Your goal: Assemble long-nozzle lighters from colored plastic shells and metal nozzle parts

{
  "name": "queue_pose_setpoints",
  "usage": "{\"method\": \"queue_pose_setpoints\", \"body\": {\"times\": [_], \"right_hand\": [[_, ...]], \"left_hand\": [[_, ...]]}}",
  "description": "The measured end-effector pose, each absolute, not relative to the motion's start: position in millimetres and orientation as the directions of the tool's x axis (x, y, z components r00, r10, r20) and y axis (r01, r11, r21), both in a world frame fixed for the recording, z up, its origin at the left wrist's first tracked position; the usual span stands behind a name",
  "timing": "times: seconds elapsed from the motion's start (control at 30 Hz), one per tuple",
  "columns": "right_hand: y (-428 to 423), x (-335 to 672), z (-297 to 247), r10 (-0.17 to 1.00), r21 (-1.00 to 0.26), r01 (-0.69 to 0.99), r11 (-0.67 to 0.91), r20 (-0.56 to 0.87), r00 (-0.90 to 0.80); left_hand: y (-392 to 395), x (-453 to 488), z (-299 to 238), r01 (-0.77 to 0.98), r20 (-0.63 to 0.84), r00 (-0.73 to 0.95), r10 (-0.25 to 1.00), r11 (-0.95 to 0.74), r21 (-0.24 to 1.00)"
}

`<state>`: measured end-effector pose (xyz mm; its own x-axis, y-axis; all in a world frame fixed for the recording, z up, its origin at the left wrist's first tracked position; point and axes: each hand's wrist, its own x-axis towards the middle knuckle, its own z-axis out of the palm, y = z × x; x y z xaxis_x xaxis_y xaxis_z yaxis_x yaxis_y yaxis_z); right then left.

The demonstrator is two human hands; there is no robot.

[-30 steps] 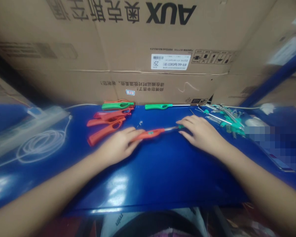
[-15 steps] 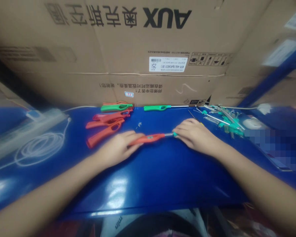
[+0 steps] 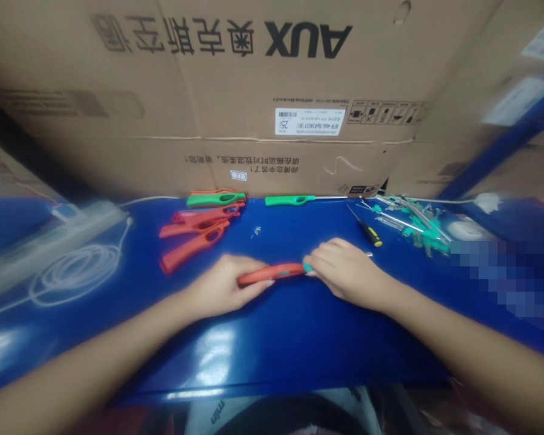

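Observation:
Slightly left of the middle, my left hand [image 3: 222,284] is closed round the rear of a red long-neck lighter handle [image 3: 283,270], held level above the blue table. At the handle's front end, the fingers of my right hand [image 3: 344,269] are wrapped round a lighter tube with a teal piece [image 3: 307,267]. That teal piece meets the red handle, while most of the tube is hidden in the fingers. A small metal tip [image 3: 369,254] shows just beyond the right hand. Behind this hand lies a yellow and black screwdriver [image 3: 370,234].
Several red lighter handles [image 3: 193,246] and a green one [image 3: 215,200] lie at the back left. A green lighter [image 3: 290,200] with metal tube rests against the cardboard [image 3: 226,121]. Small screws [image 3: 257,231] sit mid-table. Teal-ended tubes [image 3: 428,232] are piled right; a coiled white cable [image 3: 79,266] lies left.
My right hand has moved left and slightly nearer me, bringing the teal piece up to the red handle; the metal length between them no longer shows. The screwdriver is now uncovered.

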<state>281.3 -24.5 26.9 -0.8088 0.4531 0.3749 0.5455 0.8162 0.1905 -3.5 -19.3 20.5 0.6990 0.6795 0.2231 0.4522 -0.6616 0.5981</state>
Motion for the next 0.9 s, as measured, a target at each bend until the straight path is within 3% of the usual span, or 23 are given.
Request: {"method": "queue_pose_setpoints", "body": {"times": [0.17, 0.4, 0.67, 0.77, 0.9], "right_hand": [[-28, 281, 26, 0.414, 0.197, 0.528, 0.826, 0.423, -0.806], [-35, 279, 28, 0.475, 0.027, 0.528, 0.849, 0.402, -0.783], [-37, 278, 31, 0.499, -0.012, 0.547, 0.837, 0.43, -0.753], [-35, 278, 29, 0.55, -0.046, 0.584, 0.81, 0.405, -0.731], [-31, 280, 26, 0.68, -0.232, 0.644, 0.729, 0.353, -0.643]], "left_hand": [[-22, 1, 18, 0.49, 0.144, 0.67, 0.729, -0.579, 0.652], [-32, 0, 19, 0.435, 0.305, 0.728, 0.614, -0.758, 0.486], [-34, 0, 18, 0.46, 0.357, 0.73, 0.583, -0.805, 0.375], [-29, -1, 24, 0.505, 0.307, 0.73, 0.61, -0.785, 0.36], [-22, -4, 35, 0.57, 0.286, 0.687, 0.668, -0.74, 0.357]]}}
